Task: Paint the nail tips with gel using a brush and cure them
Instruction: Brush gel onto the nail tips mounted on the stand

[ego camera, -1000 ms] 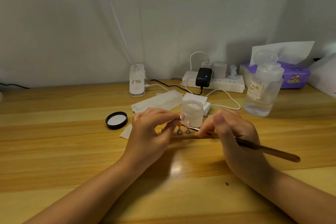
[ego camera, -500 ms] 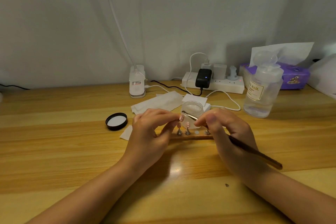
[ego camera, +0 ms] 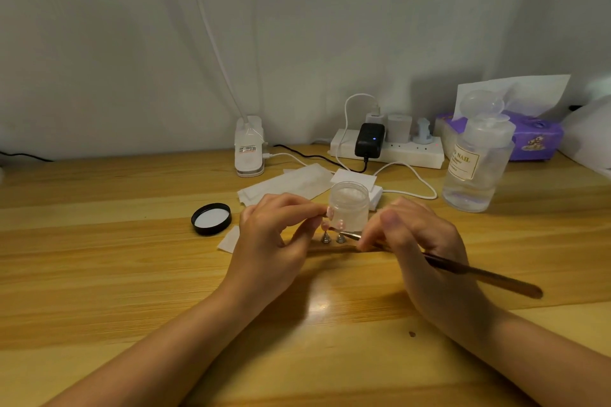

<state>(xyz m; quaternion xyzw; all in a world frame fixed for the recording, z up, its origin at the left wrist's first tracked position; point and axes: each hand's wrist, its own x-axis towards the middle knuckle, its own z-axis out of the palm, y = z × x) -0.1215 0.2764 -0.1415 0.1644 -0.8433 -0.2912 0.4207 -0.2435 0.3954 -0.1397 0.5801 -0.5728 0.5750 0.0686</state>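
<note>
Since half a second ago, the brush [ego camera: 463,269] has been brought down from the mouth of the jar [ego camera: 349,206] to the nail tips [ego camera: 334,225], and its metal end is now held low, just beside the second tip. The right hand [ego camera: 418,241] has been lowered a little with it. The left hand [ego camera: 271,238] has hardly been moved.

The brush is pinched by the right fingers [ego camera: 367,239], with its long handle pointed out to the right. The left fingers [ego camera: 309,208] are curled close together at the first tip; it cannot be told for sure whether the tip or its stand is pinched or only touched.

Two pink tips are seen on small metal stands [ego camera: 333,238], set on a wooden bar [ego camera: 327,246] in front of the jar. More of the bar is hidden by the right hand. The jar is open, and its black lid [ego camera: 211,219] has been left on the counter [ego camera: 132,274] to the left.

Painting seems to be under way. How much gel has been put on cannot be told, because the tips are too small to read. Curing looks not yet begun. A white shape at the far right edge may be a lamp, but that cannot be told.
</note>
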